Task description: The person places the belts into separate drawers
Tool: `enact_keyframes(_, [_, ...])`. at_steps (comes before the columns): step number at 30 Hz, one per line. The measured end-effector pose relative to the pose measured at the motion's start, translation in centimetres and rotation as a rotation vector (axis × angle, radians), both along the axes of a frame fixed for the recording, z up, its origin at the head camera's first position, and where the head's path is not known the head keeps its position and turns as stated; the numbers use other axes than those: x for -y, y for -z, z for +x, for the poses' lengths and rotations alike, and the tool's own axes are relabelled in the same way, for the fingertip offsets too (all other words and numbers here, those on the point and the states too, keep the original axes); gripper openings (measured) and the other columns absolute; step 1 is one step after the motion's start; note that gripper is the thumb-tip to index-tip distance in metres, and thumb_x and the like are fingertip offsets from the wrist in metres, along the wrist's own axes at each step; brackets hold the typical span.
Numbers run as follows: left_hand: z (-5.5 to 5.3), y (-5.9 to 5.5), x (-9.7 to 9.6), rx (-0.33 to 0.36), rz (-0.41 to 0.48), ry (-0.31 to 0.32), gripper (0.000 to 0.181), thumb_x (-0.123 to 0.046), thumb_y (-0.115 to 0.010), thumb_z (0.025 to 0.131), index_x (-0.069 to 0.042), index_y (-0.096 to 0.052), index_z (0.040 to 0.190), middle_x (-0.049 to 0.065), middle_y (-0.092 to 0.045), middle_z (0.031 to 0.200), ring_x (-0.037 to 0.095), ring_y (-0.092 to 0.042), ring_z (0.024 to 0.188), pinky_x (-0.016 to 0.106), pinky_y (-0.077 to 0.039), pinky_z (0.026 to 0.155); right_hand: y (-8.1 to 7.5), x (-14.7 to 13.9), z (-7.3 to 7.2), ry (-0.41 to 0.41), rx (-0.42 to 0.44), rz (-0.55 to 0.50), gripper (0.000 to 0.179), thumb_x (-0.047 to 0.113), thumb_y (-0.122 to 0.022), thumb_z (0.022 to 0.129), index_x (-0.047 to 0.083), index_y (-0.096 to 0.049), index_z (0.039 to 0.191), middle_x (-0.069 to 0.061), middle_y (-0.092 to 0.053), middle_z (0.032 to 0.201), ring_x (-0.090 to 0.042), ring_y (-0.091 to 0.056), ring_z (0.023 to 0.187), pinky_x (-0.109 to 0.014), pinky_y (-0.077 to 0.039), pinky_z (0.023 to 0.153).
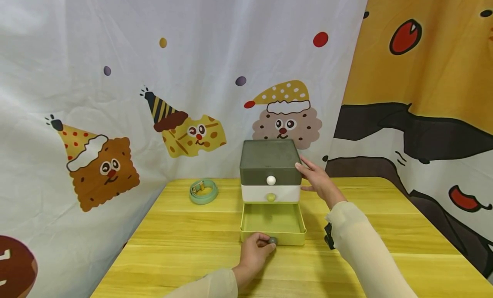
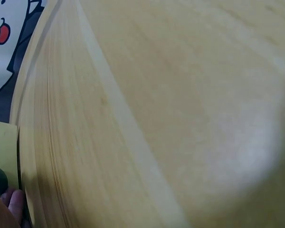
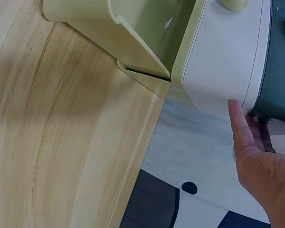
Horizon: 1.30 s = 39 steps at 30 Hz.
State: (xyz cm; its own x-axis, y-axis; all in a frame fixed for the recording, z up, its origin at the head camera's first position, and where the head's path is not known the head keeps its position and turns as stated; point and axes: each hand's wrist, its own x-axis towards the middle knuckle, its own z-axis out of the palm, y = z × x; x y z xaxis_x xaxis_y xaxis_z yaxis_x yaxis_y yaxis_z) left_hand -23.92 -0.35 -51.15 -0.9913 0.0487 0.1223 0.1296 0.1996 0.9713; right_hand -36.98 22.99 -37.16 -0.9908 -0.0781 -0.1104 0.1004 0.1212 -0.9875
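A small drawer box (image 1: 270,154) with a dark green top tier, a white middle tier and a yellow-green bottom tier stands at the back of the table. Its bottom drawer (image 1: 273,238) is pulled out, and nothing lies inside. My left hand (image 1: 254,253) pinches the dark round knob (image 1: 273,240) on that drawer's front. Against the right side of the box rests my right hand (image 1: 316,178), fingers extended. In the right wrist view, a fingertip (image 3: 234,105) touches the white tier near the dark one.
A rolled green belt (image 1: 203,192) with a gold buckle lies on the wooden table (image 1: 185,246), left of the box. Behind the table hangs a printed cloth (image 1: 215,41) with cartoon figures.
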Motion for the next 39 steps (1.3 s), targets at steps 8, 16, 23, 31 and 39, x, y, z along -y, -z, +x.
enact_keyframes(8, [0.3, 0.1, 0.1, 0.002, 0.004, 0.012, 0.018, -0.002, -0.079, 0.082, 0.000, -0.066, 0.094, 0.000, -0.066, 0.079, 0.010, -0.061, 0.074, 0.023, -0.052, 0.064, 0.0, 0.0, 0.0, 0.003, -0.002, 0.015, 0.075, 0.051, -0.056, 0.098, 0.036, -0.015, 0.159, -0.010, -0.013, 0.164, -0.034, -0.025, 0.146, -0.058, -0.037, 0.106])
enact_keyframes(16, [0.6, 0.2, 0.0, 0.006, 0.021, 0.010, 0.017, -0.001, -0.078, 0.081, 0.000, -0.066, 0.094, 0.001, -0.067, 0.080, 0.010, -0.061, 0.074, 0.021, -0.052, 0.064, 0.0, -0.1, 0.0, 0.004, 0.005, 0.012, 0.074, 0.050, -0.056, 0.098, 0.036, -0.015, 0.159, -0.010, -0.013, 0.164, -0.034, -0.024, 0.146, -0.057, -0.037, 0.106])
enact_keyframes(23, [0.7, 0.1, 0.0, -0.004, 0.015, 0.016, 0.017, 0.000, -0.078, 0.082, 0.001, -0.066, 0.094, 0.001, -0.066, 0.081, 0.010, -0.061, 0.075, 0.021, -0.052, 0.064, -0.1, 0.0, 0.0, 0.003, 0.009, 0.006, 0.074, 0.050, -0.055, 0.099, 0.036, -0.014, 0.159, -0.009, -0.010, 0.165, -0.034, -0.023, 0.147, -0.058, -0.036, 0.107])
enact_keyframes(31, [0.8, 0.2, 0.2, 0.001, 0.021, 0.055, 0.018, 0.002, -0.075, 0.083, 0.003, -0.067, 0.100, 0.004, -0.068, 0.087, 0.012, -0.064, 0.079, 0.021, -0.054, 0.068, -0.1, 0.1, 0.1, 0.005, 0.000, 0.007, 0.073, 0.049, -0.054, 0.100, 0.035, -0.014, 0.159, -0.010, -0.011, 0.165, -0.035, -0.023, 0.147, -0.059, -0.035, 0.107])
enact_keyframes(39, [1.4, 0.2, 0.8, -0.046, 0.017, 0.108, 0.022, 0.002, -0.074, 0.083, 0.006, -0.067, 0.103, 0.011, -0.069, 0.091, 0.019, -0.067, 0.083, 0.024, -0.055, 0.071, 0.0, 0.0, 0.1, 0.004, -0.003, 0.007, 0.073, 0.049, -0.054, 0.100, 0.035, -0.014, 0.159, -0.009, -0.010, 0.165, -0.035, -0.023, 0.147, -0.058, -0.035, 0.107])
